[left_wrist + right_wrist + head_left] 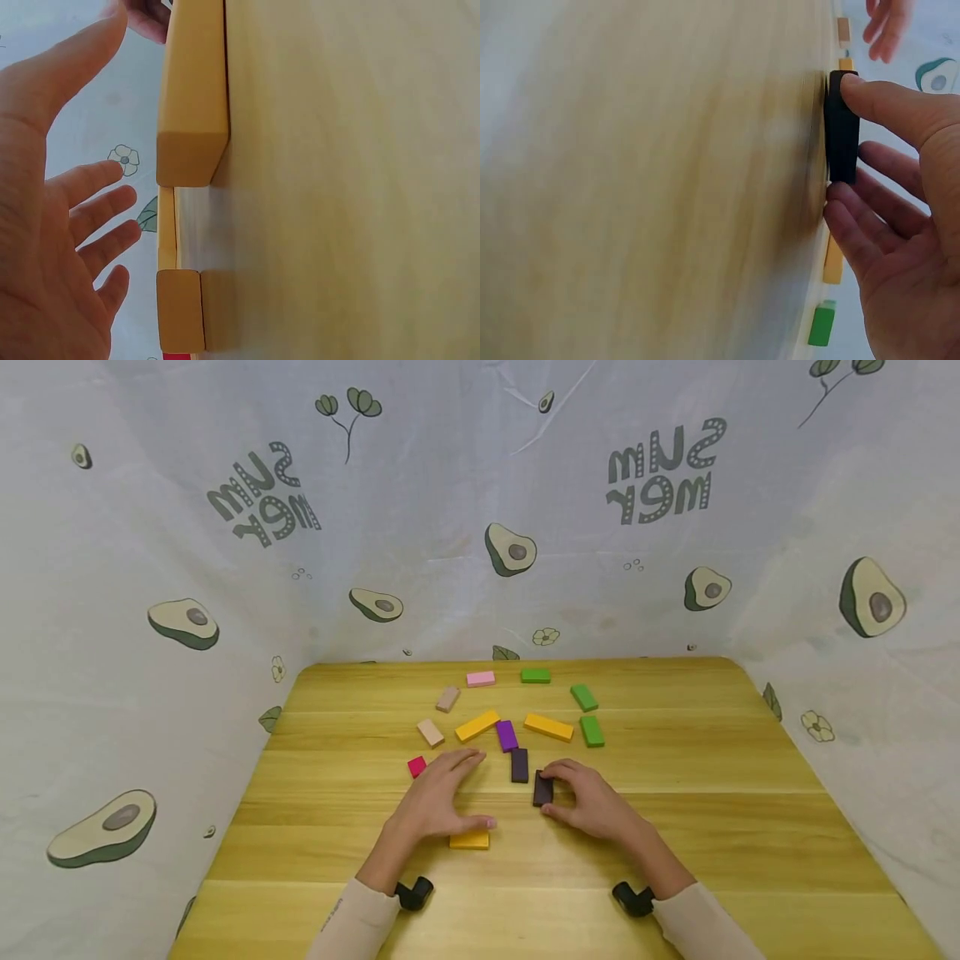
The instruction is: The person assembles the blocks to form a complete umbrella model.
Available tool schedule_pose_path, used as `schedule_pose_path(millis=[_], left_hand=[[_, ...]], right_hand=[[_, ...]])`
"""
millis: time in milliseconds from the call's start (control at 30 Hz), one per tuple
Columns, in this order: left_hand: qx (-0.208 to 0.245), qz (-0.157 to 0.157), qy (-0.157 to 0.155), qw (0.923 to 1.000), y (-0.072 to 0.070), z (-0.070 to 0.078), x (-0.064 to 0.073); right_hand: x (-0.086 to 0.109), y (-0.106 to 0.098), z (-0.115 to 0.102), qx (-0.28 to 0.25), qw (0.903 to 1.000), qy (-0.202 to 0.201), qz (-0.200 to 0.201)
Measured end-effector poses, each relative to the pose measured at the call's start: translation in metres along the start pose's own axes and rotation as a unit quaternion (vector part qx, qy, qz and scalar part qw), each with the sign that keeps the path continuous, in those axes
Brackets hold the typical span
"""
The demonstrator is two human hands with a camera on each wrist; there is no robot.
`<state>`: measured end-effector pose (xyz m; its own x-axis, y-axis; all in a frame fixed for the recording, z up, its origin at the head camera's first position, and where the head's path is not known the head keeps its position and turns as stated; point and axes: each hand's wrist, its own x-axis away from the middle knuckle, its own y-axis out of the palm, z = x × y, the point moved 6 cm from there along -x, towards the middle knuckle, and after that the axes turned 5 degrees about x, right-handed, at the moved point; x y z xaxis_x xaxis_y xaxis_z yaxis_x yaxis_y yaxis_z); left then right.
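Note:
My right hand (592, 803) pinches a black block (542, 792) between thumb and fingers at the table's middle; the right wrist view shows the thumb on one end of this block (843, 131). Just beyond it lies another black block (520, 766), touching a purple block (507, 736). My left hand (435, 802) hovers with its fingers spread and nothing in its grasp. Below its thumb is a yellow block (468, 841), partly covered in the head view. A red block (417, 766) shows beside the left fingers. The left wrist view also shows the end of another yellow block (180, 311).
Two yellow blocks (477, 727) slant on either side of the purple one. Green blocks (592, 732) curve along the right. Beige blocks (431, 733) and a pink block (481, 679) lie left and back. A patterned cloth (450, 485) surrounds the wooden table (675, 760).

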<state>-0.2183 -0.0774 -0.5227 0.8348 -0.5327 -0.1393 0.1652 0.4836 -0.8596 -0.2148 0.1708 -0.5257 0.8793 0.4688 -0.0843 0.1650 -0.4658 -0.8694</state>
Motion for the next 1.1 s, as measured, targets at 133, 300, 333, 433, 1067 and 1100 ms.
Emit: schedule_pose_path(millis=[133,300,333,433,1067,1100], left_hand=[[-0.003,-0.009,0.005,0.9999,0.002,0.002,0.0],[-0.011,-0.019,0.011,0.9997,0.002,0.007,-0.002],[-0.01,-0.02,0.014,0.9997,0.003,0.009,-0.002],[-0.008,-0.024,0.018,0.9995,0.004,0.012,-0.003],[-0.003,-0.033,0.03,0.999,0.024,0.027,0.004],[-0.003,-0.033,0.031,0.999,0.025,0.027,0.004]], right_hand=[[0.002,0.0,-0.001,-0.015,0.9998,0.011,-0.001],[0.005,0.0,-0.009,-0.031,0.9994,0.013,-0.01],[0.006,0.001,-0.011,-0.033,0.9993,0.011,-0.012],[0.007,0.004,-0.017,-0.033,0.9993,0.007,-0.019],[0.009,0.027,-0.038,-0.047,0.9977,-0.029,-0.039],[0.009,0.028,-0.038,-0.048,0.9977,-0.029,-0.039]])
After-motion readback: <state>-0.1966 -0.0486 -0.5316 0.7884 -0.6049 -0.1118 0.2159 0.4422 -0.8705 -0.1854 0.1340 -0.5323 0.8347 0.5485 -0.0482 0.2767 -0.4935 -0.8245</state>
